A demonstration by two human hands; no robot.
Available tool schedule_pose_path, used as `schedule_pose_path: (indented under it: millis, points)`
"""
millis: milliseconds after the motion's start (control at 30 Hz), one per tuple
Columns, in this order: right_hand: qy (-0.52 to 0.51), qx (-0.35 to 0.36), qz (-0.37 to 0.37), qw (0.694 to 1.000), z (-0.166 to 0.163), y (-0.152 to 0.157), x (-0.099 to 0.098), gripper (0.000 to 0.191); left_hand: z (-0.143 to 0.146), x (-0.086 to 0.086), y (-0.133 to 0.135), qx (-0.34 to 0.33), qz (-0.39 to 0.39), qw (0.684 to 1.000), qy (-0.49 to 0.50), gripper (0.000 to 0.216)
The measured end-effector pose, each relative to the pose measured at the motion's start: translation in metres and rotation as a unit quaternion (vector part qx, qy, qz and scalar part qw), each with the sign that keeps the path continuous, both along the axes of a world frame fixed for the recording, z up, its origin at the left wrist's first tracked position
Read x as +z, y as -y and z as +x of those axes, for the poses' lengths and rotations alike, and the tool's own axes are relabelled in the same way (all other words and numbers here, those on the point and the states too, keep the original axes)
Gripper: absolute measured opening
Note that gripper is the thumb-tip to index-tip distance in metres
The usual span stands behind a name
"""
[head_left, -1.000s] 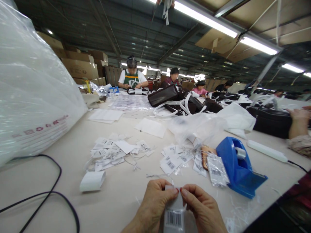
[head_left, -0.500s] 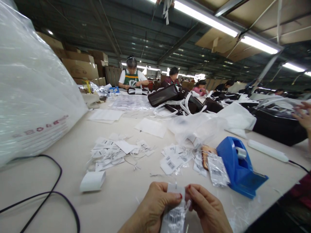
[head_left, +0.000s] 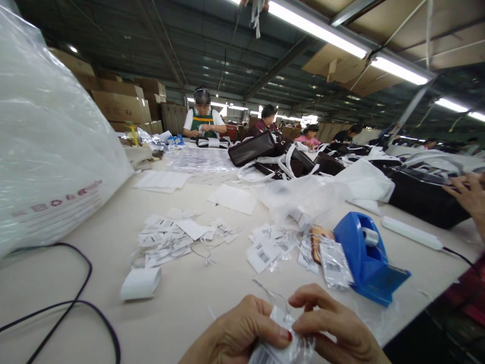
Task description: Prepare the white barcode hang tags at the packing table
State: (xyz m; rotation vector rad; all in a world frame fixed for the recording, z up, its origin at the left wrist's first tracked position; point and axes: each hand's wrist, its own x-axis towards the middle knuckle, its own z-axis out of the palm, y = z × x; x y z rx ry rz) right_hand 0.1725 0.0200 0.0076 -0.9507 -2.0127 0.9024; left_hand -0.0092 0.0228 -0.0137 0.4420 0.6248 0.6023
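Note:
My left hand [head_left: 242, 333] and my right hand [head_left: 333, 328] meet at the bottom edge, fingers pinched together on a small clear plastic packet with a barcode tag [head_left: 280, 344] inside. A thin string rises from the packet. Just beyond them on the beige table [head_left: 189, 298] lie two scattered piles of barcode tags [head_left: 170, 237], the nearer pile of tags [head_left: 267, 247] to the right. A blue tape dispenser [head_left: 366, 258] stands right of my hands, with bagged tags [head_left: 333, 263] leaning against it.
A big clear plastic bag [head_left: 49, 141] fills the left. A black cable [head_left: 68, 303] loops near it; a curled white label [head_left: 140, 283] lies beside. Dark bags with white straps [head_left: 273, 151] lie mid-table. Several people work at the far end; another person's hand [head_left: 468, 194] reaches in at right.
My hands have dropped lower and closed over the packet, crumpling it so the barcode is mostly hidden. The other person's hand at right has shifted.

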Motion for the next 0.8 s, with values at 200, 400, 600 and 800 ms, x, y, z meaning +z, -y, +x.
schedule_pose_path:
  millis: [200, 400, 600, 800]
  points:
    - [0.002, 0.075, -0.066, 0.995, -0.004, 0.002, 0.025, 0.015, -0.003, -0.016, 0.002, -0.007, 0.002, 0.998, -0.070, 0.024]
    - [0.000, -0.073, -0.152, 0.986, 0.001, 0.005, 0.024, 0.018, -0.009, 0.007, -0.003, -0.012, 0.071, 0.990, -0.118, 0.040]
    - [-0.069, -0.143, -0.284, 0.946, 0.003, 0.002, 0.013, 0.028, -0.016, 0.015, -0.009, 0.083, 0.133, 0.976, -0.150, 0.059]
    - [-0.114, -0.153, -0.327, 0.925, -0.001, 0.001, 0.002, 0.026, -0.008, 0.012, -0.004, 0.129, 0.160, 0.963, -0.172, 0.025]
